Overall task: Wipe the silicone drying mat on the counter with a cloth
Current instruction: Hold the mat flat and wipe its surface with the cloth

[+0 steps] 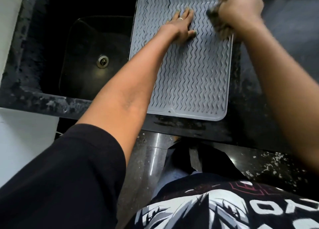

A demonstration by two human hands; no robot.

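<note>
Grey silicone drying mat (186,77) lying flat on dark speckled counter (250,94), just beside black sink (82,56); wavy ridges covering it, raised rim running round. Left hand (181,27) pressing flat on mat, fingers straight and spread. Right hand (241,6) gripping dark cloth (219,25) at mat's far right edge. Right hand and cloth blurring; cloth's shape hard to make out, hand's top cut off by frame.

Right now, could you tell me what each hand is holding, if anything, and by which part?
The right hand grips the bunched cloth by its upper part. The left hand holds nothing; it presses flat on the mat.
</note>
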